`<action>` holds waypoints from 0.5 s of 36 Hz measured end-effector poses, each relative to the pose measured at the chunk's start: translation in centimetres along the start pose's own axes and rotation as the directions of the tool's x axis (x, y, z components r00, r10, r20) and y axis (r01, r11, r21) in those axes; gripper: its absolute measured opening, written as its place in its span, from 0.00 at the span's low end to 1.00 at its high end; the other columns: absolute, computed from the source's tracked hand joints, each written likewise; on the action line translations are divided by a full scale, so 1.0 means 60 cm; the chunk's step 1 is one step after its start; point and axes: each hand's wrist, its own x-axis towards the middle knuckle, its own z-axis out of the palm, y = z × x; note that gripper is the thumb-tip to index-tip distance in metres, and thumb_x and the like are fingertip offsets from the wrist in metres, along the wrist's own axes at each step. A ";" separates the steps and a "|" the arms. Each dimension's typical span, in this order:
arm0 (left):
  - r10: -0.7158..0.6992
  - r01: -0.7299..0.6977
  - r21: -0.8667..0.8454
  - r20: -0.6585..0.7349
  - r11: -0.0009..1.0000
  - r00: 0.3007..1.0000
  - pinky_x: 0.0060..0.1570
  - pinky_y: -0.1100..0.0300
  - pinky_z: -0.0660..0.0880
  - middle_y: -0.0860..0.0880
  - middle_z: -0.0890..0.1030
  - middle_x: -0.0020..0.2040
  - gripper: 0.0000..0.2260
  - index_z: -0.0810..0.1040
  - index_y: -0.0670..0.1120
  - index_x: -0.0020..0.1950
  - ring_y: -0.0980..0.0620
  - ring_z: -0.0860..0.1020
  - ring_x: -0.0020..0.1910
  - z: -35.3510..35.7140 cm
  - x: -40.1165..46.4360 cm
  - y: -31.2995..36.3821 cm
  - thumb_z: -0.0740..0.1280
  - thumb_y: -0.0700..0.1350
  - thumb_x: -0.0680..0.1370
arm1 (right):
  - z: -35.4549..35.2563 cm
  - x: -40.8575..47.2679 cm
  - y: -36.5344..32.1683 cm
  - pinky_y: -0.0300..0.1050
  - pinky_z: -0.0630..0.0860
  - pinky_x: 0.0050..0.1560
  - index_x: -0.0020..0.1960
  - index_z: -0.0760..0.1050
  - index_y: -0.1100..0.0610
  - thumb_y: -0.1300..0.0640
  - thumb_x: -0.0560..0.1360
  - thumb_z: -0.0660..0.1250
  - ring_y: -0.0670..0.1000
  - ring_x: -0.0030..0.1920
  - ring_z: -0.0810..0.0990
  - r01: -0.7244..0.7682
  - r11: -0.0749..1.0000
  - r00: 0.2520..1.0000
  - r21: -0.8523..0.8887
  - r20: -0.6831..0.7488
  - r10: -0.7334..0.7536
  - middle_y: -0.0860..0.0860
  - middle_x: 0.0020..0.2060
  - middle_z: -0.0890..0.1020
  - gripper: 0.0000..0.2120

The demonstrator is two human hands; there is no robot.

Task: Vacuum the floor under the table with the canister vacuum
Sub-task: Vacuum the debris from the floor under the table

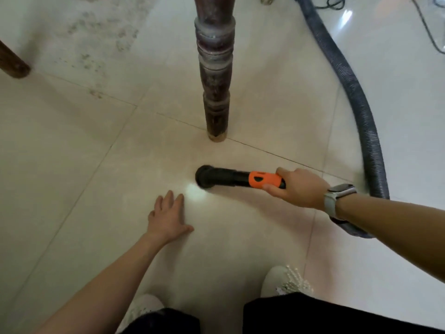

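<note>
Two pale shoes [286, 282] and dark trouser legs are closest to us, so the person is crouching low. The left hand [167, 218] lies flat on the tile floor [84, 165], fingers straight and spread, holding nothing. The right hand [298, 188] is wrapped around the orange grip [263, 180] of the vacuum. A watch [337, 197] sits on that wrist. The round black nozzle [204, 177] is down at the floor, near the foot of the dark wooden table leg [215, 75] and just beside the left fingertips. The grey hose [356, 97] curves away behind the right arm.

What could go wrong? I think the nozzle could bump the table leg if it is pushed forward too fast. It could also run into the left fingers, because they are so close. The hose loops behind the arm, so a hard pull might make it catch. Dusty marks [96, 44] sit farther under the table, and they could get missed
</note>
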 end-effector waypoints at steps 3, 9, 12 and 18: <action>-0.005 0.006 0.032 -0.027 0.999 1.000 0.71 0.43 0.55 0.46 0.42 0.78 0.44 0.47 0.50 0.77 0.41 0.43 0.76 0.003 0.006 0.013 0.70 0.60 0.71 | 0.005 -0.018 0.006 0.41 0.62 0.29 0.45 0.66 0.51 0.34 0.75 0.56 0.50 0.31 0.71 0.051 0.999 0.996 -0.015 0.068 -0.050 0.47 0.30 0.71 0.20; 0.002 0.002 0.073 -0.059 0.997 0.998 0.71 0.43 0.55 0.47 0.42 0.78 0.44 0.47 0.51 0.78 0.41 0.43 0.76 0.009 0.011 0.016 0.70 0.60 0.71 | -0.034 -0.009 0.100 0.44 0.63 0.30 0.47 0.68 0.53 0.33 0.75 0.55 0.51 0.31 0.71 -0.236 0.971 0.965 -0.023 -0.121 0.232 0.50 0.31 0.73 0.22; 0.013 -0.008 0.083 -0.067 0.997 0.998 0.71 0.43 0.55 0.47 0.42 0.78 0.44 0.47 0.51 0.78 0.41 0.43 0.76 0.010 0.014 0.025 0.70 0.61 0.71 | -0.040 -0.016 0.125 0.43 0.64 0.29 0.45 0.68 0.54 0.32 0.75 0.54 0.52 0.30 0.72 -0.335 0.942 0.933 -0.006 -0.144 0.331 0.52 0.31 0.74 0.24; 0.046 -0.038 0.111 -0.073 0.993 0.996 0.72 0.43 0.53 0.46 0.42 0.78 0.43 0.46 0.50 0.78 0.40 0.42 0.76 0.007 0.021 0.039 0.69 0.59 0.73 | -0.007 -0.027 0.082 0.44 0.68 0.31 0.42 0.68 0.53 0.31 0.75 0.54 0.50 0.31 0.74 -0.279 0.944 0.958 0.178 -0.020 0.287 0.51 0.31 0.75 0.25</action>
